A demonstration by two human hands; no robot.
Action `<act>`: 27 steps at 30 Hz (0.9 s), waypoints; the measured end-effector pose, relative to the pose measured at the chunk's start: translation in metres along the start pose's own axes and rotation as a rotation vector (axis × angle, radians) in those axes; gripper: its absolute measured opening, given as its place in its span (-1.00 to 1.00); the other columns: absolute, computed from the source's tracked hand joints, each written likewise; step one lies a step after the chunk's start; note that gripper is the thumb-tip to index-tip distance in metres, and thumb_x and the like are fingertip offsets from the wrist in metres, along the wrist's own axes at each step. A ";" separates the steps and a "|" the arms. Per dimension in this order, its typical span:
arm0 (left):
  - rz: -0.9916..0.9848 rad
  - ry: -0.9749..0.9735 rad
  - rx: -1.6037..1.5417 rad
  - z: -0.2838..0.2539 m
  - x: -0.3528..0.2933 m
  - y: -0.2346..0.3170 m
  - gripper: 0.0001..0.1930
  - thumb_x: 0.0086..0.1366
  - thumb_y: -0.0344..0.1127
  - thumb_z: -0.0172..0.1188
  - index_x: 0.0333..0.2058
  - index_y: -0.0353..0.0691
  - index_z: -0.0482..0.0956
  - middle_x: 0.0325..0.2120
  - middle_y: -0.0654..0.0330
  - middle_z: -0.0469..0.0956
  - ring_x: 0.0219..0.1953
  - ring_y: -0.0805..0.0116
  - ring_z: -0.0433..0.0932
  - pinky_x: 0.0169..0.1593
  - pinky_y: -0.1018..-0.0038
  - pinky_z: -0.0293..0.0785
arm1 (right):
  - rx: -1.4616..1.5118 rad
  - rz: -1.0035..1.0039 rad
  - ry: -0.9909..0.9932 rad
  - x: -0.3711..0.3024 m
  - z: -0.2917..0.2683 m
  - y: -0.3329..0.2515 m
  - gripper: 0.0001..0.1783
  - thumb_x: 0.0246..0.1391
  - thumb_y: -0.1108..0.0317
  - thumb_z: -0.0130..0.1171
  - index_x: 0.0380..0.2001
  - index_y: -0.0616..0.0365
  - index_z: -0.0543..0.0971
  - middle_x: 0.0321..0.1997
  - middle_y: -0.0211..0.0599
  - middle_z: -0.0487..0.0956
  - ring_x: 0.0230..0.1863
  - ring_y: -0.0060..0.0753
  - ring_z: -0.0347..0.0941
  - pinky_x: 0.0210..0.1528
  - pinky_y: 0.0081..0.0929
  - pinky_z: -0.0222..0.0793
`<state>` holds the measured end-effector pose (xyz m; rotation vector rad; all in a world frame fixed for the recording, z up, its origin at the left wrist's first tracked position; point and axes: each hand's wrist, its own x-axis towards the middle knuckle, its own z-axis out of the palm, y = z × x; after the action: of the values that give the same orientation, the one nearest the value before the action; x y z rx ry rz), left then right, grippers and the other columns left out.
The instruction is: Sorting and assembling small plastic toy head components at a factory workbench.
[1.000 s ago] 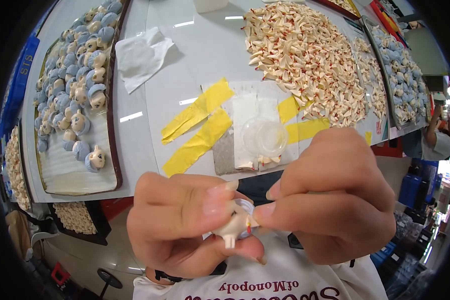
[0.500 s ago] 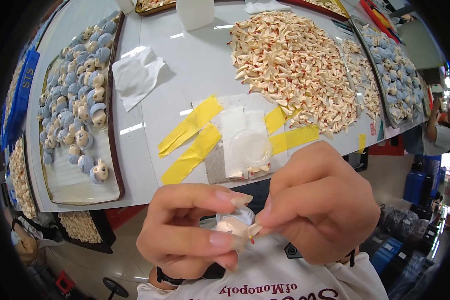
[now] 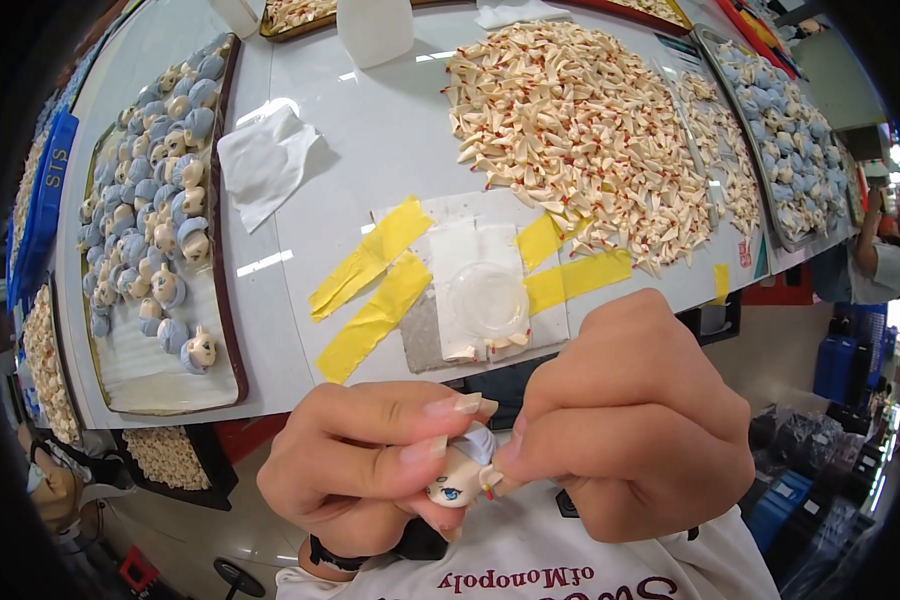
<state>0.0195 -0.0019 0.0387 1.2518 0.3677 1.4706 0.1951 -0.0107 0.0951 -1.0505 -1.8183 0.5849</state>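
Left hand point(image 3: 365, 465) had its fingers clamped round the blue-haired doll head point(image 3: 460, 467), in front of the white shirt point(image 3: 620, 553), near the table point(image 3: 275, 365) edge; right hand point(image 3: 625, 430) pinched the cream ear piece point(image 3: 490, 477) at the head's side

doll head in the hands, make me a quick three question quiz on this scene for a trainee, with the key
1. Which hand has its thumb and fingers around the doll head, covering part of its face?
2. True or false: the white cloth lies between the left tray and the big pile of cream pieces.
3. Fill in the colour: the strips of tape near the clear round dish are ____.

Key: 1. the left hand; 2. true; 3. yellow.
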 end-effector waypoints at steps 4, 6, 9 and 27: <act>0.008 -0.047 0.011 -0.002 0.001 -0.001 -0.61 -0.12 -0.65 0.29 -0.22 -0.47 0.49 -0.22 -0.34 0.45 -0.27 -0.11 0.56 -0.24 0.22 0.53 | -0.043 -0.041 0.065 0.000 0.005 0.000 -0.73 -0.41 0.69 0.06 -0.56 0.09 0.56 -0.51 -0.39 0.51 -0.56 -0.50 0.32 -0.49 -0.54 0.15; 0.011 -0.046 0.010 -0.002 0.001 0.000 -0.60 -0.14 -0.65 0.29 -0.22 -0.47 0.50 -0.22 -0.35 0.45 -0.27 -0.11 0.56 -0.24 0.21 0.52 | -0.045 -0.036 0.089 0.000 0.007 -0.001 -0.73 -0.41 0.69 0.06 -0.57 0.10 0.56 -0.51 -0.39 0.51 -0.57 -0.49 0.32 -0.49 -0.54 0.15; 0.011 -0.041 0.011 -0.002 0.001 0.001 -0.65 -0.08 -0.62 0.27 -0.23 -0.47 0.49 -0.22 -0.35 0.45 -0.27 -0.10 0.56 -0.24 0.20 0.53 | -0.048 -0.029 0.128 0.000 0.008 -0.002 -0.75 -0.40 0.68 0.06 -0.58 0.10 0.57 -0.52 -0.38 0.51 -0.58 -0.49 0.32 -0.50 -0.53 0.15; -0.290 0.258 -0.059 0.016 -0.002 0.007 -0.60 0.05 -0.19 0.32 -0.29 -0.35 0.40 -0.35 -0.02 0.46 -0.35 0.33 0.49 -0.28 0.50 0.40 | -0.151 -0.254 0.113 0.003 0.019 0.004 -0.78 -0.20 0.47 0.23 -0.41 0.28 0.47 -0.34 -0.25 0.48 -0.39 -0.31 0.45 -0.41 -0.50 0.36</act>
<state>0.0282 -0.0124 0.0494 0.9195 0.6452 1.3817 0.1798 -0.0047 0.0849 -0.9120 -1.8805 0.2347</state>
